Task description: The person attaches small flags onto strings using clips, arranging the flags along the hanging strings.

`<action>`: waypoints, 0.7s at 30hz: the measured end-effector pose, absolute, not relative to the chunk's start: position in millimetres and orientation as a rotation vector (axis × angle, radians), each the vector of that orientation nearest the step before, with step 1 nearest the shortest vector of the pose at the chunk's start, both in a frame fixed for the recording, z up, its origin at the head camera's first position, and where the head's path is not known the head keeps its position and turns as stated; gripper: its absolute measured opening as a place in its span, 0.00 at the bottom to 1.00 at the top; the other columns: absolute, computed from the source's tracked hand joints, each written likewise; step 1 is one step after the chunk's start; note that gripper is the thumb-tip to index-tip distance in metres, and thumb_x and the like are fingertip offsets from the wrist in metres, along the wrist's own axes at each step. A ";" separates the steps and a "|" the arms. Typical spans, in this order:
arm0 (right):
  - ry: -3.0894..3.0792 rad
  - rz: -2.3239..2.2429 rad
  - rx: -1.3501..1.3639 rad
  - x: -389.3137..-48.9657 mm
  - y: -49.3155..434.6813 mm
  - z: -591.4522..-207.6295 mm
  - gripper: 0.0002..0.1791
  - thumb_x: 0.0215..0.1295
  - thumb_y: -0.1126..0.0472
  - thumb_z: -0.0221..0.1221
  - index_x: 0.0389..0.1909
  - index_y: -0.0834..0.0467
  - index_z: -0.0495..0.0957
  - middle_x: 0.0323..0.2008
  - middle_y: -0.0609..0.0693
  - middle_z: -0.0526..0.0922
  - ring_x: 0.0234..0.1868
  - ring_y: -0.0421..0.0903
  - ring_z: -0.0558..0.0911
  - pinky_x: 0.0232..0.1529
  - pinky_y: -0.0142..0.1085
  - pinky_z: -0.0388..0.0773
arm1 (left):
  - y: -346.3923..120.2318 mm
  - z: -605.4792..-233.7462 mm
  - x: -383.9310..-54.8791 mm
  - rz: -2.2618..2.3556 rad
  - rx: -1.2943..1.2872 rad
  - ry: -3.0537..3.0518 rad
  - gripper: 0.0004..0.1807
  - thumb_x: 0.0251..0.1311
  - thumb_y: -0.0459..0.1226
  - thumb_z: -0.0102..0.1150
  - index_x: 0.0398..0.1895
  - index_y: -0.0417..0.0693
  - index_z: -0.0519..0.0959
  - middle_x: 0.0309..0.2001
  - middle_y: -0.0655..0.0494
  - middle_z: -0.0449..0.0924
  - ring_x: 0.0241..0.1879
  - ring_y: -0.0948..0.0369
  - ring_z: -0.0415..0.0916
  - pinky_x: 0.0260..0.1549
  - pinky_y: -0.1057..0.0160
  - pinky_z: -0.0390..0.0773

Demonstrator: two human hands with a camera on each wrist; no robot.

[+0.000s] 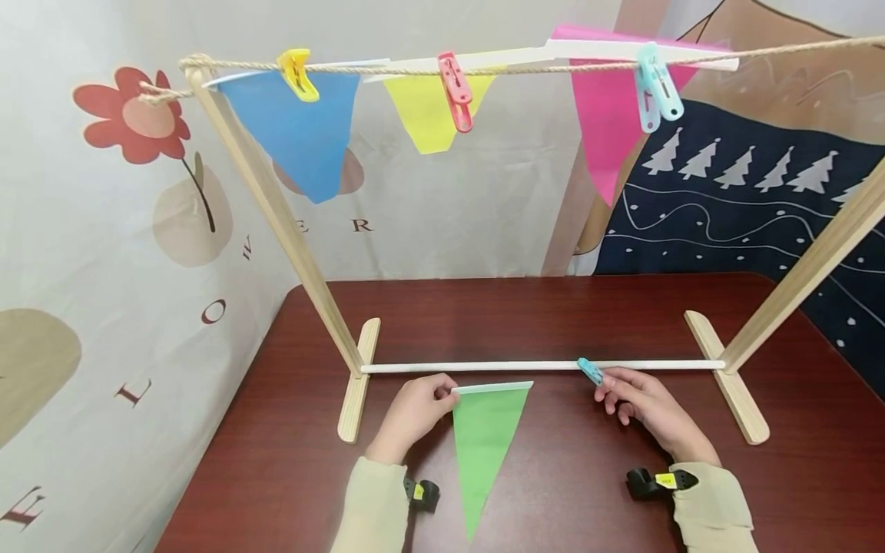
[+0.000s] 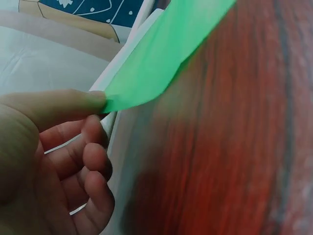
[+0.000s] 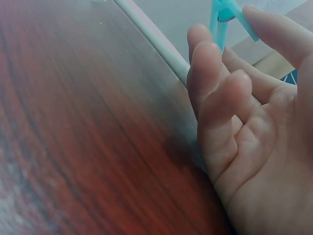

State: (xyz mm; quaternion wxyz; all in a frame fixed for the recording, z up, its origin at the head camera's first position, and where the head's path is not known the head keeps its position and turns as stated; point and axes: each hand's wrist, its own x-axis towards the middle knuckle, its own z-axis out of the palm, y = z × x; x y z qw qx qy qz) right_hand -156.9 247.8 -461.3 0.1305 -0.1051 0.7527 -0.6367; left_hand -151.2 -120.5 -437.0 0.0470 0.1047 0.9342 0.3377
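Observation:
My left hand [image 1: 419, 407] pinches the upper left corner of a green triangular pennant [image 1: 487, 442] between thumb and forefinger. The pennant has a white strip along its top edge and its tip points down toward me. In the left wrist view the green pennant [image 2: 156, 63] bends away from the fingertips while the other fingers curl loosely. My right hand [image 1: 643, 403] holds a light blue clothespin [image 1: 590, 371] by its handle end, near the white rod. The right wrist view shows the clothespin [image 3: 222, 22] between thumb and fingers, its legs spread.
A twine line [image 1: 539, 70] runs between two wooden posts. Blue [image 1: 297, 123], yellow [image 1: 429, 107] and pink [image 1: 608, 115] pennants hang from it by yellow, red and light blue clothespins. A white rod [image 1: 477, 367] joins the wooden feet on the dark red table [image 1: 276, 468].

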 end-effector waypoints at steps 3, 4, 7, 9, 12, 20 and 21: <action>2.185 -1.841 -0.300 -156.8 246.8 -462.0 0.19 0.69 0.56 0.48 0.52 0.66 0.68 0.31 0.49 0.78 0.27 0.40 0.76 0.19 0.34 0.74 | -119.9 -438.7 -151.0 1.014 0.335 2.842 0.03 0.57 0.42 0.57 0.32 0.58 0.79 0.22 0.67 0.72 0.19 0.67 0.65 0.24 0.68 0.67; 2.186 -1.836 -0.296 -156.6 246.5 -462.1 0.18 0.69 0.57 0.49 0.52 0.66 0.68 0.31 0.49 0.78 0.27 0.40 0.76 0.20 0.34 0.74 | -119.5 -439.2 -150.8 1.010 0.335 2.835 0.03 0.57 0.42 0.57 0.32 0.58 0.80 0.22 0.67 0.72 0.19 0.68 0.65 0.24 0.68 0.67; 2.185 -1.825 -0.304 -156.7 246.7 -462.9 0.17 0.67 0.58 0.51 0.51 0.65 0.67 0.31 0.48 0.79 0.27 0.40 0.76 0.20 0.34 0.74 | -118.4 -440.0 -150.1 1.006 0.337 2.819 0.03 0.57 0.43 0.57 0.32 0.58 0.80 0.22 0.66 0.72 0.19 0.67 0.66 0.24 0.67 0.67; 2.178 -1.830 -0.302 -156.9 246.6 -463.0 0.16 0.67 0.59 0.51 0.50 0.64 0.66 0.31 0.48 0.79 0.27 0.40 0.76 0.20 0.33 0.74 | -117.6 -440.0 -149.6 1.014 0.329 2.807 0.03 0.57 0.43 0.57 0.32 0.59 0.80 0.21 0.66 0.72 0.18 0.67 0.66 0.23 0.67 0.67; 2.165 -1.842 -0.307 -157.1 246.9 -463.2 0.16 0.67 0.59 0.51 0.50 0.63 0.66 0.31 0.47 0.79 0.27 0.40 0.76 0.20 0.32 0.74 | -117.4 -439.8 -149.1 1.035 0.317 2.787 0.03 0.57 0.43 0.56 0.31 0.59 0.80 0.20 0.66 0.73 0.17 0.67 0.67 0.21 0.67 0.68; 2.133 -1.882 -0.327 -156.9 247.4 -462.6 0.14 0.69 0.58 0.48 0.50 0.62 0.66 0.31 0.47 0.78 0.27 0.39 0.76 0.21 0.32 0.74 | -116.8 -440.3 -149.1 1.118 0.289 2.700 0.04 0.58 0.40 0.55 0.33 0.55 0.79 0.17 0.59 0.75 0.11 0.64 0.69 0.14 0.64 0.71; 2.128 -1.887 -0.330 -156.5 247.6 -462.6 0.14 0.69 0.58 0.48 0.50 0.62 0.66 0.31 0.47 0.78 0.27 0.39 0.76 0.21 0.32 0.74 | -116.5 -440.5 -149.2 1.108 0.290 2.702 0.04 0.58 0.41 0.55 0.33 0.56 0.79 0.16 0.59 0.74 0.11 0.64 0.68 0.15 0.64 0.71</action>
